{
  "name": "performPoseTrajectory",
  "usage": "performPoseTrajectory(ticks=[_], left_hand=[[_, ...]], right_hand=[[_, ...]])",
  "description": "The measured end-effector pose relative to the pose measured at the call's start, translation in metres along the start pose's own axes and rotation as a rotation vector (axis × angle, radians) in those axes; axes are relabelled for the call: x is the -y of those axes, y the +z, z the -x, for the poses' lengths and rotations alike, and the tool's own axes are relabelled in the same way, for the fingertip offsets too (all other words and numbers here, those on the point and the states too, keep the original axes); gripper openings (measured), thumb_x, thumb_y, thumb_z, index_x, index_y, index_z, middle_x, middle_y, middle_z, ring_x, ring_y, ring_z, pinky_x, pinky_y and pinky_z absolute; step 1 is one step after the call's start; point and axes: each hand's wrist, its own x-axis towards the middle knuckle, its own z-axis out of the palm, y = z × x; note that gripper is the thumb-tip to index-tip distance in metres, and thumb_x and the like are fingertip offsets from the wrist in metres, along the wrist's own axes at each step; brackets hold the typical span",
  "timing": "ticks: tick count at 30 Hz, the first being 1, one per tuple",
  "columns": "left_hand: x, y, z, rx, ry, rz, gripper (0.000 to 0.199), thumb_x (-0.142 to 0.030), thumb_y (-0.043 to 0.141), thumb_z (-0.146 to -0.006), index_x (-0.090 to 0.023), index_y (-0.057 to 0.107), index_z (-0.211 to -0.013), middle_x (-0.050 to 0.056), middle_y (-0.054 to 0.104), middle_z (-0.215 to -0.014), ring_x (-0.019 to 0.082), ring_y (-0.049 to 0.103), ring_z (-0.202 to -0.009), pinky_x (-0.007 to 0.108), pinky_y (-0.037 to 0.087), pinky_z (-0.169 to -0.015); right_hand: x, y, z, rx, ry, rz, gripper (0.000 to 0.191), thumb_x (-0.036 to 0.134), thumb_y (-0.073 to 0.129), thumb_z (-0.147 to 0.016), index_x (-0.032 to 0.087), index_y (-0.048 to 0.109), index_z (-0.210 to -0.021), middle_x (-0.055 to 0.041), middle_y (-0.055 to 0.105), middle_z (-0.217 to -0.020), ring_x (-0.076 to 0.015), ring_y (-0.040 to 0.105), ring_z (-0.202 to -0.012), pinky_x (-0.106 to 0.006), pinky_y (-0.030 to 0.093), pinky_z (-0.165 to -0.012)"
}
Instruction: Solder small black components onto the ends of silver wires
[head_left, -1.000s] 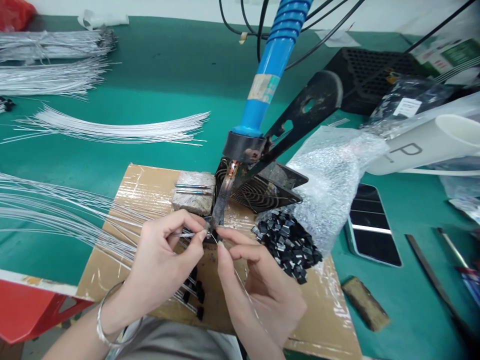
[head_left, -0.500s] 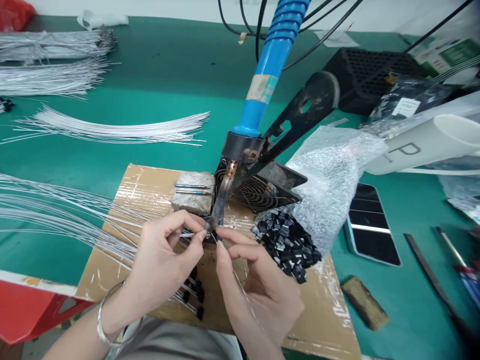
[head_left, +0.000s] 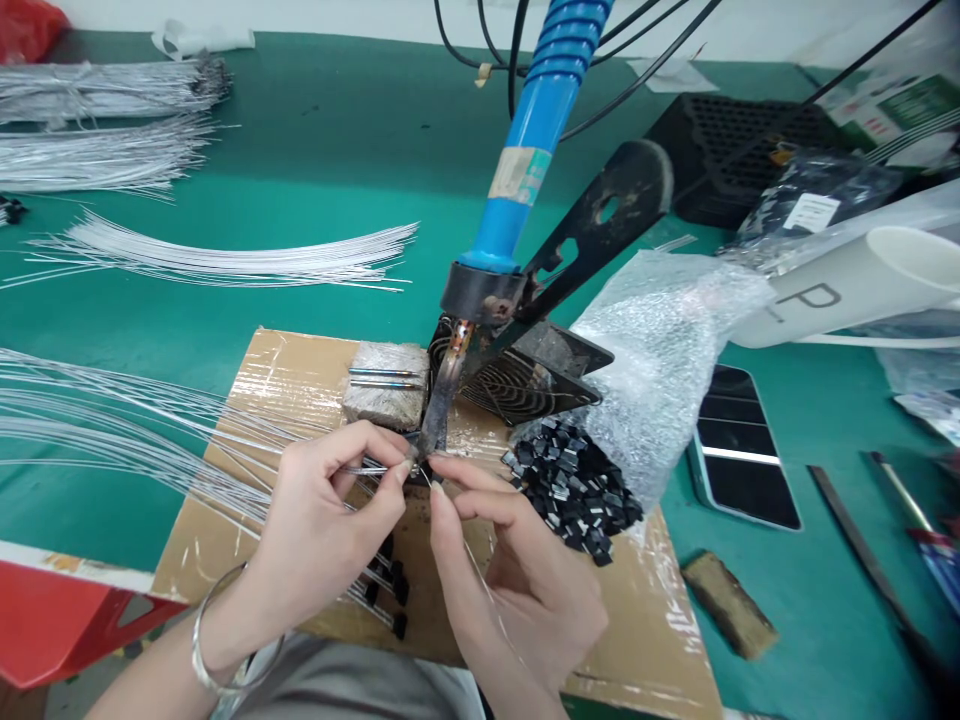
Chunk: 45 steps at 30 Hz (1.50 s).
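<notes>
My left hand (head_left: 330,500) pinches the end of a thin cable just below the tip of the blue soldering iron (head_left: 517,190). Close beside it, my right hand (head_left: 517,570) holds a thin solder wire (head_left: 484,585) between thumb and fingers, and the wire trails down over the palm. Both sets of fingertips nearly meet at the dark iron tip (head_left: 435,425); the joint itself is too small to make out. White cables (head_left: 150,440) run in from the left, and several black connector ends (head_left: 397,585) lie under my left hand on the cardboard (head_left: 637,640).
Black connector pieces (head_left: 574,490) are heaped right of the iron, by bubble wrap (head_left: 652,340). A block with two metal rods (head_left: 386,405) and a black fan (head_left: 517,390) stand behind my hands. A phone (head_left: 746,450), sponge (head_left: 729,605) and tweezers (head_left: 855,540) lie right.
My right fingertips have shifted very slightly left with the solder wire. My left hand keeps practically the same position.
</notes>
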Motion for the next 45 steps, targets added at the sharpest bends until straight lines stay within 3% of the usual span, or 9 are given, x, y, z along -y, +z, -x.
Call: performPoseTrajectory(ticks=[29, 39, 42, 45], left_hand=[[0.001, 0.000, 0.003, -0.004, 0.027, -0.040, 0.013, -0.011, 0.061, -0.084, -0.015, 0.068, -0.074, 0.003, 0.074, -0.082, 0.012, 0.071, -0.076, 0.015, 0.054, -0.064], [0.005, -0.002, 0.002, 0.036, -0.063, -0.051, 0.011, -0.014, 0.061, -0.082, -0.015, 0.068, -0.073, 0.003, 0.074, -0.082, 0.012, 0.070, -0.076, 0.016, 0.053, -0.066], [0.012, -0.004, 0.006, 0.066, -0.084, -0.093, 0.010, -0.017, 0.062, -0.082, -0.016, 0.067, -0.074, 0.004, 0.074, -0.082, 0.011, 0.062, -0.063, 0.019, 0.046, -0.055], [0.018, -0.010, 0.017, 0.087, -0.099, -0.187, 0.010, -0.016, 0.063, -0.083, -0.017, 0.068, -0.075, 0.003, 0.074, -0.084, 0.007, 0.043, -0.047, 0.022, 0.031, -0.043]], right_hand=[[0.000, 0.001, 0.000, -0.029, -0.054, 0.050, 0.026, -0.003, 0.071, -0.080, 0.017, 0.066, -0.096, -0.0081, 0.075, -0.108, -0.0188, 0.073, -0.099, -0.033, 0.061, -0.091], [0.001, 0.003, 0.001, -0.002, 0.110, -0.038, 0.019, 0.001, 0.069, -0.085, 0.018, 0.063, -0.088, -0.0057, 0.075, -0.107, -0.0167, 0.073, -0.100, -0.030, 0.059, -0.092], [0.001, -0.001, 0.001, -0.071, 0.149, -0.045, 0.014, 0.006, 0.069, -0.088, 0.018, 0.064, -0.090, -0.0059, 0.076, -0.101, -0.0163, 0.074, -0.093, -0.027, 0.060, -0.086], [-0.010, -0.023, 0.005, -0.217, 0.227, 0.016, 0.006, 0.017, 0.068, -0.094, 0.017, 0.066, -0.099, -0.0004, 0.071, -0.078, -0.0103, 0.071, -0.071, -0.017, 0.057, -0.070]])
